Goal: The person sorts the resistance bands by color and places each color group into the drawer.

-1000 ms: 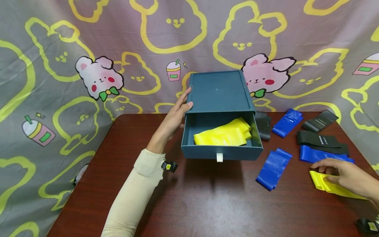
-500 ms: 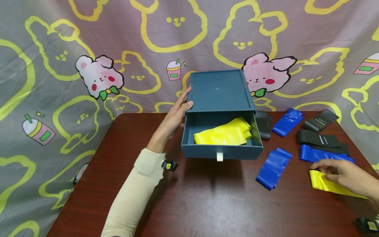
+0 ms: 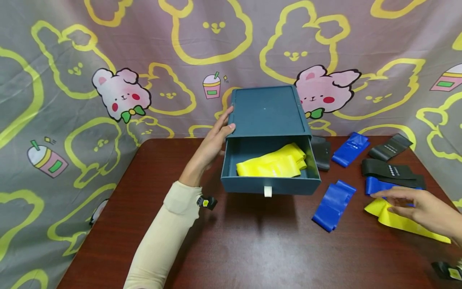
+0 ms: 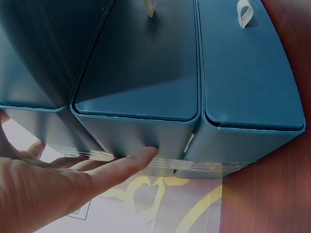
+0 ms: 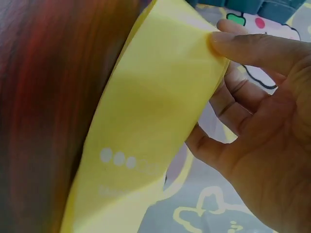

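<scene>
Presumably for bracing, the left hand (image 3: 210, 146) lies spread against the drawer unit (image 3: 267, 112). Right of the pulled-out drawer (image 3: 245, 186), the right hand (image 3: 426, 208) pinches 1 yellow band (image 3: 400, 222) by its edge, likely keeping its layers together.

The dark blue drawer unit (image 3: 267, 108) stands with its top drawer (image 3: 245, 186) pulled out toward six o'clock, a white tab (image 3: 268, 191) on the front and folded yellow strips (image 3: 270, 162) lying inside, while the left hand (image 3: 211, 144) rests against its nine o'clock side. At the unit's four o'clock, the right hand (image 3: 427, 210) pinches the edge of a wide yellow band (image 3: 404, 223) printed with pale dots, creased near its ten o'clock end and stretching toward four.
</scene>
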A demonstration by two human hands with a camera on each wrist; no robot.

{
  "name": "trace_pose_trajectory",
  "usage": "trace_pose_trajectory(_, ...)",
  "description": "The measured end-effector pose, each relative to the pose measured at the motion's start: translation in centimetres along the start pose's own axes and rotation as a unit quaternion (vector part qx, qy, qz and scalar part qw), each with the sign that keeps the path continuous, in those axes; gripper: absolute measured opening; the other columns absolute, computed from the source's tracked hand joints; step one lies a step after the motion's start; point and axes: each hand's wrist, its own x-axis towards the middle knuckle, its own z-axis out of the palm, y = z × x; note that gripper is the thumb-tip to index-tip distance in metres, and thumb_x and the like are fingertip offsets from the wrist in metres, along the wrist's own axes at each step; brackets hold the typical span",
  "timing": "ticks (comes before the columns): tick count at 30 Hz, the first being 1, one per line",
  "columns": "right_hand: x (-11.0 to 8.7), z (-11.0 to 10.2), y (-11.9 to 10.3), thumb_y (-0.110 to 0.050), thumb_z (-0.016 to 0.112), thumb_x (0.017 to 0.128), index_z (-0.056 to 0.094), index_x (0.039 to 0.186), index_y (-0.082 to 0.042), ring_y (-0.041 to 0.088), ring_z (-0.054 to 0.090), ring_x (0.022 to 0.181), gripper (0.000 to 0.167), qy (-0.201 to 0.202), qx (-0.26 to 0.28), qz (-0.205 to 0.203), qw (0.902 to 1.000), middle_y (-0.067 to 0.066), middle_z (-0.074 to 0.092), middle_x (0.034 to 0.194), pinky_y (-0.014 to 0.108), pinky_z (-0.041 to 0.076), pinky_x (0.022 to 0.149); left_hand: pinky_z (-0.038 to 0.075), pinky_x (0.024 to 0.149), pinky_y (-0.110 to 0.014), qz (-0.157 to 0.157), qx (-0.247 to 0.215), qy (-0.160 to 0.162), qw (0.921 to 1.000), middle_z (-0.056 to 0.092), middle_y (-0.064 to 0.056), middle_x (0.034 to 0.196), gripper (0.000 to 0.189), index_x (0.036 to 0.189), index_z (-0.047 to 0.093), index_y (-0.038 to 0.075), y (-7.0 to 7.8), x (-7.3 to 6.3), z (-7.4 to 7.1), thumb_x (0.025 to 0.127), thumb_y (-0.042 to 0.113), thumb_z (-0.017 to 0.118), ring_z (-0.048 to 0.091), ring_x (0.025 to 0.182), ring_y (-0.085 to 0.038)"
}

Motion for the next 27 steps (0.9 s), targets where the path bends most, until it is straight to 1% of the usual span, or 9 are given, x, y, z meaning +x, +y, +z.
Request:
trace_pose_trajectory(5, 0.1, -0.6, -0.8, 0.006, 0.077, 0.087, 0.077, 0.101, -0.01, -0.007, 0.042, 0.075, 0.021, 0.043, -0.022, -0.015, 0.9987, -0.006, 0.066, 0.091, 0.022, 0.041, 0.058, 0.057, 0.093, -0.065, 0.002, -0.001, 0.0, 1.0, 0.024, 0.005, 0.173, 0.059, 0.161, 0.027, 0.054, -0.1, 0.0, 0.0, 0.108, 0.041, 0.05, 0.049, 0.139, -0.047)
trace_pose_trajectory(8, 0.1, -0.9, -1.3, 0.005, 0.08, 0.085, 0.077, 0.094, -0.014, -0.01, 0.043, 0.074, 0.021, 0.071, -0.032, -0.018, 0.9968, -0.009, 0.066, 0.089, 0.021, 0.043, 0.058, 0.057, 0.092, -0.065, 0.001, -0.003, 0.001, 1.0, 0.024, 0.005, 0.173, 0.059, 0.161, 0.027, 0.053, -0.1, 0.0, 0.0, 0.108, 0.041, 0.051, 0.05, 0.139, -0.047)
trace_pose_trajectory(10, 0.2, -1.0, -1.7, 0.005, 0.081, 0.084, 0.077, 0.095, -0.013, -0.009, 0.042, 0.074, 0.021, 0.085, -0.038, -0.024, 0.9954, -0.01, 0.064, 0.086, 0.021, 0.042, 0.058, 0.058, 0.092, -0.065, 0.0, -0.004, 0.001, 1.0, 0.025, 0.005, 0.173, 0.059, 0.161, 0.027, 0.053, -0.1, 0.0, 0.0, 0.108, 0.041, 0.051, 0.05, 0.139, -0.047)
trace_pose_trajectory(14, 0.4, -1.3, -2.3, 0.005, 0.08, 0.085, 0.077, 0.106, -0.005, -0.007, 0.038, 0.073, 0.023, 0.097, -0.062, -0.034, 0.9928, -0.009, 0.057, 0.082, 0.022, 0.036, 0.057, 0.057, 0.093, -0.065, -0.001, 0.0, 0.001, 1.0, 0.023, 0.005, 0.174, 0.059, 0.161, 0.028, 0.053, -0.1, 0.0, 0.0, 0.108, 0.042, 0.051, 0.05, 0.138, -0.047)
trace_pose_trajectory(16, 0.5, -1.5, -2.6, 0.007, 0.08, 0.084, 0.077, 0.108, -0.002, -0.006, 0.036, 0.073, 0.026, 0.104, -0.075, -0.042, 0.9909, -0.008, 0.054, 0.08, 0.023, 0.034, 0.058, 0.057, 0.094, -0.065, 0.0, 0.003, 0.001, 1.0, 0.022, 0.005, 0.174, 0.059, 0.161, 0.028, 0.053, -0.1, 0.0, 0.0, 0.108, 0.042, 0.051, 0.049, 0.139, -0.047)
trace_pose_trajectory(19, 0.7, -1.8, -2.9, 0.01, 0.083, 0.078, 0.078, 0.1, -0.003, -0.007, 0.037, 0.071, 0.026, 0.128, -0.09, -0.059, 0.9858, -0.009, 0.056, 0.078, 0.022, 0.035, 0.057, 0.056, 0.095, -0.066, 0.0, 0.005, 0.002, 1.0, 0.022, 0.005, 0.174, 0.059, 0.161, 0.028, 0.053, -0.1, 0.0, 0.0, 0.108, 0.042, 0.051, 0.048, 0.14, -0.048)
trace_pose_trajectory(23, 0.7, -2.4, -3.5, 0.013, 0.085, 0.073, 0.077, 0.092, -0.009, -0.009, 0.039, 0.07, 0.03, 0.159, -0.098, -0.077, 0.9793, -0.01, 0.057, 0.079, 0.022, 0.037, 0.055, 0.055, 0.096, -0.067, 0.001, 0.006, 0.003, 1.0, 0.022, 0.005, 0.174, 0.059, 0.161, 0.028, 0.053, -0.2, 0.1, 0.0, 0.108, 0.042, 0.051, 0.048, 0.14, -0.048)
trace_pose_trajectory(25, 0.7, -2.8, -3.9, 0.012, 0.086, 0.073, 0.075, 0.09, -0.011, -0.008, 0.039, 0.071, 0.03, 0.18, -0.098, -0.085, 0.975, -0.01, 0.056, 0.079, 0.02, 0.035, 0.055, 0.055, 0.096, -0.067, 0.001, 0.004, 0.003, 1.0, 0.022, 0.005, 0.174, 0.058, 0.16, 0.028, 0.054, -0.3, 0.1, 0.0, 0.108, 0.042, 0.051, 0.048, 0.14, -0.048)
trace_pose_trajectory(27, 0.7, -3.1, -4.3, 0.007, 0.086, 0.075, 0.075, 0.087, -0.011, -0.01, 0.038, 0.074, 0.025, 0.206, -0.093, -0.094, 0.9697, -0.008, 0.056, 0.081, 0.017, 0.035, 0.056, 0.054, 0.096, -0.068, 0.002, 0.002, 0.002, 1.0, 0.021, 0.005, 0.174, 0.058, 0.16, 0.028, 0.054, -0.3, 0.1, 0.0, 0.108, 0.042, 0.051, 0.048, 0.14, -0.048)
